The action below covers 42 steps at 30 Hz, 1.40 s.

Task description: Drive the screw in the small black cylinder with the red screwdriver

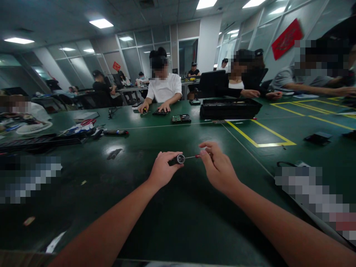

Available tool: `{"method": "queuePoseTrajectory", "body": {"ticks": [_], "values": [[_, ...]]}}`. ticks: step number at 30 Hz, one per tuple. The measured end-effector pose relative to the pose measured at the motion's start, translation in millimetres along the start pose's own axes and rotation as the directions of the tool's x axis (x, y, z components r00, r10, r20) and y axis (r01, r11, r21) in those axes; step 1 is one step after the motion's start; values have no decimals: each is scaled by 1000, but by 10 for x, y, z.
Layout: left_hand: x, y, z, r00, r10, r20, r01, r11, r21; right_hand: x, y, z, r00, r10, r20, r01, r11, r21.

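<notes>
Over the middle of the green table, my left hand [164, 167] is closed around a small dark cylindrical part [180, 159]. A round, silvery ring-like end of it faces me; its exact kind I cannot make out. My right hand [218, 163] pinches the red handle of a thin screwdriver [191, 157] between thumb and fingers. The metal shaft points left and meets the cylinder's side or edge; whether the tip sits in a screw is too small to see.
The green table [155, 230] has yellow tape rectangles [258, 145] at right. A long black housing [229, 108], a green circuit board [180, 118] and a dark pen-like tool [115, 132] lie farther off. Opposite, a person in a white shirt [164, 89] handles small parts.
</notes>
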State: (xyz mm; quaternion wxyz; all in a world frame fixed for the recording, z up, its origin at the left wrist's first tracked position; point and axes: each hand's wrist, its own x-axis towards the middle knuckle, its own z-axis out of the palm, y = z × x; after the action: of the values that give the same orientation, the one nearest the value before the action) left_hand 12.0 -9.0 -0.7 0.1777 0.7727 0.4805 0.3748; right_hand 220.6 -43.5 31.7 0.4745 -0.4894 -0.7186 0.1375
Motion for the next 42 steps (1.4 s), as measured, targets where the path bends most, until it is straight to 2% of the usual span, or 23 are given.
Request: {"method": "queuePoseTrajectory", "body": {"ticks": [3, 8, 10, 12, 14, 15, 18, 21, 27, 34, 39, 42], "values": [[-4, 10, -4, 1000, -4, -9, 4, 1000, 1, -5, 41, 19, 996, 55, -71, -47, 993, 108], [-4, 31, -17, 1000, 24, -18, -25, 999, -24, 35, 88, 66, 974, 215, -74, -176, 919, 353], [-5, 29, -16, 999, 49, -21, -49, 998, -39, 60, 124, 100, 946, 315, -75, -242, 842, 481], [-7, 21, -12, 997, 65, -37, -67, 997, -47, 80, 163, 126, 913, 408, -6, -310, 703, 640], [-8, 12, -8, 996, 71, -58, -74, 996, -53, 89, 185, 129, 897, 443, 17, -324, 628, 707], [-8, 9, -8, 995, 71, -67, -75, 996, -55, 89, 184, 121, 898, 439, -8, -309, 644, 700], [-8, 12, -13, 995, 68, -79, -72, 996, -57, 74, 131, 73, 927, 352, -128, -225, 797, 560], [-8, 22, -20, 995, 60, -82, -65, 996, -54, 51, 58, 41, 953, 262, -152, -175, 884, 433], [-9, 30, -12, 995, 64, -70, -68, 997, -48, 9, 58, 58, 976, 181, -123, -128, 928, 349], [-12, 34, 0, 997, 62, -53, -65, 996, -56, -6, 65, 39, 980, 140, -141, -97, 957, 273], [-9, 19, 0, 996, 71, -46, -73, 996, -59, 13, -14, -12, 989, 89, -118, -79, 993, 86], [-6, 9, -1, 996, 74, -45, -78, 993, -86, 6, -36, -28, 996, 22, -86, -18, 999, 45]]}}
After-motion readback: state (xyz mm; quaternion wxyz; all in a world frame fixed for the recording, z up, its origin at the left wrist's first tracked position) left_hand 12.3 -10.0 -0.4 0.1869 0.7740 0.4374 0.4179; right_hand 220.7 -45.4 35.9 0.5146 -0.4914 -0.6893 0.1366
